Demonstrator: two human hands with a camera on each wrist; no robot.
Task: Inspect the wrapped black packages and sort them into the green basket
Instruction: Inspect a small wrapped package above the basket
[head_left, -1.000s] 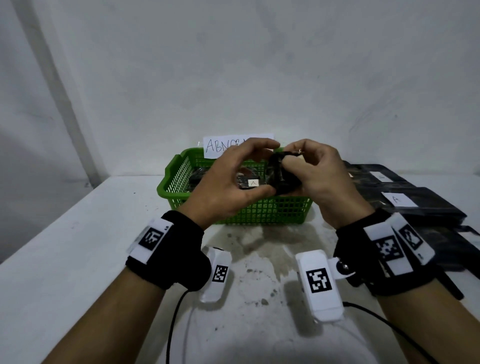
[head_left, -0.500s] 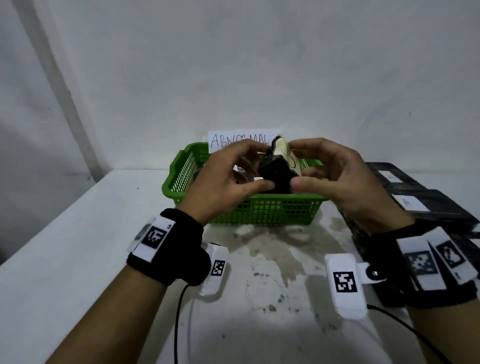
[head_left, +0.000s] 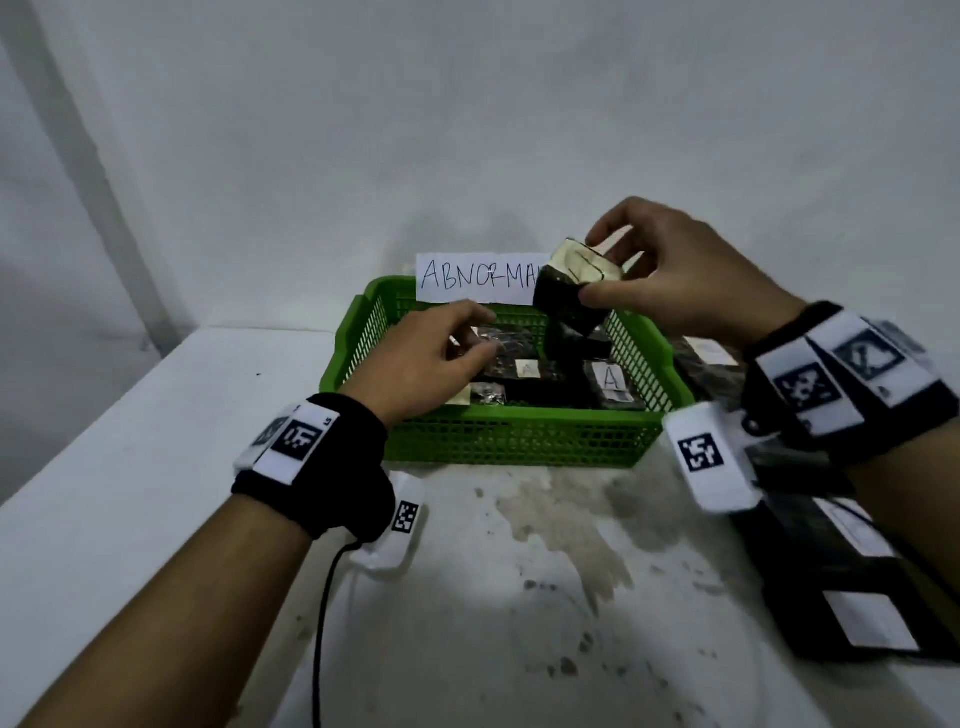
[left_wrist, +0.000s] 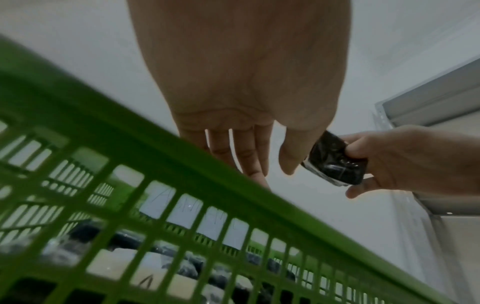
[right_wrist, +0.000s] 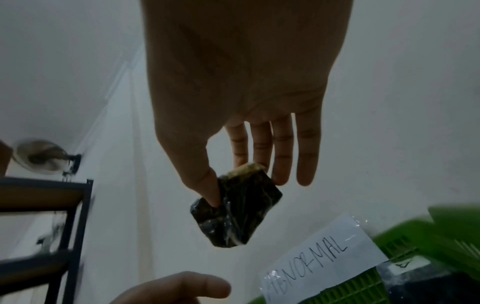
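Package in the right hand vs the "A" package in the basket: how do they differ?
The held package is pinched by the right hand above the green basket, tilted; the "A" package lies flat inside it. The held one's pale label is on its upper end with a drawn mark I cannot read; the other's white label reads "A". Both are black and wrapped in clear film.

The small black package (right_wrist: 235, 211) was wrapped in glossy, crinkled clear film. The green lattice basket (head_left: 524, 441) looked like smooth moulded plastic. The white counter (head_left: 130, 467) was matt, stained near its middle. The handwritten "ABNORMAL" paper label (head_left: 467, 280) lay under shiny tape.
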